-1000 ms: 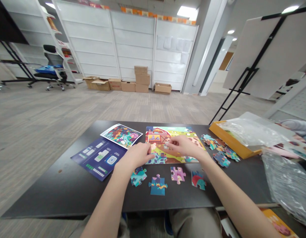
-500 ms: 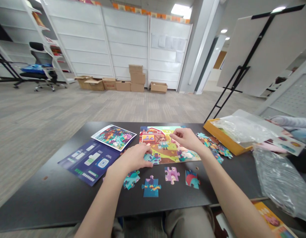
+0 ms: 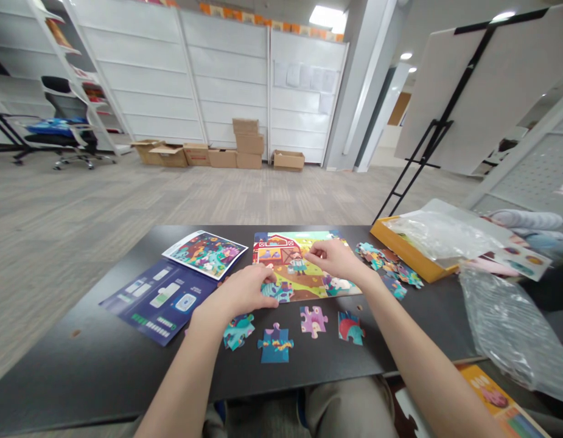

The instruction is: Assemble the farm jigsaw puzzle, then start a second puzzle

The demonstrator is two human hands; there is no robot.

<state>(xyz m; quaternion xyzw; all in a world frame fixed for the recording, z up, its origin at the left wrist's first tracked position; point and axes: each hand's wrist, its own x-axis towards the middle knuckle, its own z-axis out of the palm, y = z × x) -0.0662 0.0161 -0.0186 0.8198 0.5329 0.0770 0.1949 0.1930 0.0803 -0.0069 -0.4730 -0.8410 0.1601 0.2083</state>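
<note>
The farm picture board, with a red barn printed on it, lies on the black table. At its lower left corner, my left hand curls around a teal patterned puzzle piece, thumb and fingers at its left end. Above the board's middle hovers my right hand, thumb and fingertips drawn together; whatever is between them is hidden. In front of the board lie a blue puzzle piece, a purple puzzle piece and a red and teal puzzle piece. Teal pieces sit by my left wrist.
An unfolded leaflet with a picture page lies on the left. To the right are a heap of puzzle pieces, a yellow box with clear plastic in it, and a crumpled plastic bag at the table's edge.
My right hand has shifted slightly left and down over the board. My left hand stays at the teal piece. The whole view has drifted a little.
</note>
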